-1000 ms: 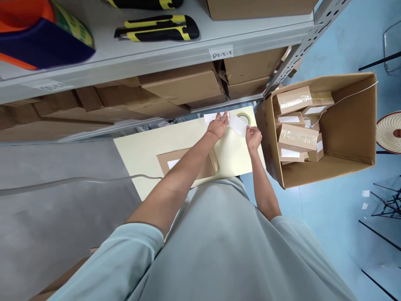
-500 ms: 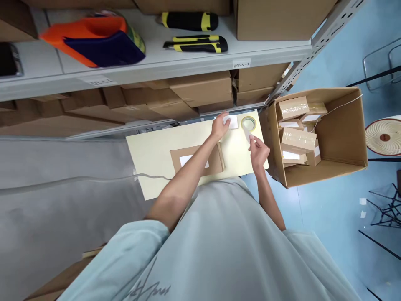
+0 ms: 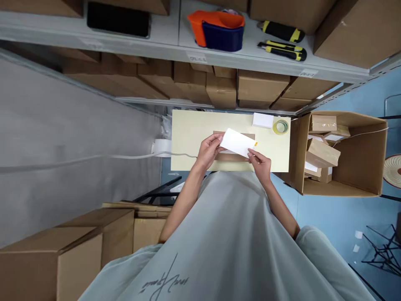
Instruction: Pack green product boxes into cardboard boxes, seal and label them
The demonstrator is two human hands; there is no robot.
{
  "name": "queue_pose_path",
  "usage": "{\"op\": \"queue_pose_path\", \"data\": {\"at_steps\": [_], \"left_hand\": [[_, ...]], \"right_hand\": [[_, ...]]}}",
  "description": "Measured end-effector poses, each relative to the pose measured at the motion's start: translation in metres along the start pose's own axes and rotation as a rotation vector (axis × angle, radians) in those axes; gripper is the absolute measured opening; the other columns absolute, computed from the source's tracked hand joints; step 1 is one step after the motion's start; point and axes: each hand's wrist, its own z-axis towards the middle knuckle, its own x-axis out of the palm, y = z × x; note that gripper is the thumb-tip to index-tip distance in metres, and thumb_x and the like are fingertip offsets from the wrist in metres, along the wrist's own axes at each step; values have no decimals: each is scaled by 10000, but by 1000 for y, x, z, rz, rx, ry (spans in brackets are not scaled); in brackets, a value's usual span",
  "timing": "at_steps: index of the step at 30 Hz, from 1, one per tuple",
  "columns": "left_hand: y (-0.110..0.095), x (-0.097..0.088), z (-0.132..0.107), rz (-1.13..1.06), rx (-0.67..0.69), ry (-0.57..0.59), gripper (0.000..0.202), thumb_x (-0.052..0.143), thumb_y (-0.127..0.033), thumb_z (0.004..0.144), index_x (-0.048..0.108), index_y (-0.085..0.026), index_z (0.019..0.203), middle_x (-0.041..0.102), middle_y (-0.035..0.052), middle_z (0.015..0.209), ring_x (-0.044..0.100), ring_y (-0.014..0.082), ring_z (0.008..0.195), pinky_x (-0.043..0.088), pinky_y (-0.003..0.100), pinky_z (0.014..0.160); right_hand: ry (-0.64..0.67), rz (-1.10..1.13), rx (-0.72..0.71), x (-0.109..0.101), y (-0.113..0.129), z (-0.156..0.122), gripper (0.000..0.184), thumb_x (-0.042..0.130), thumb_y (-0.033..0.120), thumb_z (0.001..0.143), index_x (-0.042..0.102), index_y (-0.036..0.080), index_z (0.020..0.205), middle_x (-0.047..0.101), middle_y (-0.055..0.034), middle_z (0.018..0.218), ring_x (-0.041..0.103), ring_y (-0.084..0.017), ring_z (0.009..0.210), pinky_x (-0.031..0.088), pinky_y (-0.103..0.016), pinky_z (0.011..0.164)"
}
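Observation:
Both my hands hold one white label sheet (image 3: 237,142) above a flat cardboard parcel (image 3: 233,156) on the pale yellow table (image 3: 191,129). My left hand (image 3: 209,150) pinches the sheet's left end. My right hand (image 3: 260,162) pinches its right end, where a small yellow mark shows. The parcel is mostly hidden under the sheet and my hands. A stack of white labels (image 3: 263,120) and a roll of clear tape (image 3: 280,127) lie at the table's far right corner.
A large open carton (image 3: 372,159) with several taped parcels stands right of the table. Shelving behind holds cardboard boxes, an orange-and-blue tape dispenser (image 3: 219,29) and two yellow-black utility knives (image 3: 283,46). Cartons (image 3: 56,251) stand at lower left. A white cable (image 3: 125,156) runs to the table.
My hands left the label stack at the far right corner and came back over the parcel with one white sheet held between them. The view swung left and pulled back.

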Motion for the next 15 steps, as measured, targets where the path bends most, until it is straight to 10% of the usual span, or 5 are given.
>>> {"op": "queue_pose_path", "data": {"at_steps": [15], "left_hand": [[-22,-70,-52,106,90,-4,301,880,-483,817,801,-195,856,828,82,896,785,221,811,685,406,830]], "right_hand": [[51,91,-15,43,32,-8,448,925,653,857,917,284,1111,889,-46,1146,854,-237,905,781,-493,932]]}}
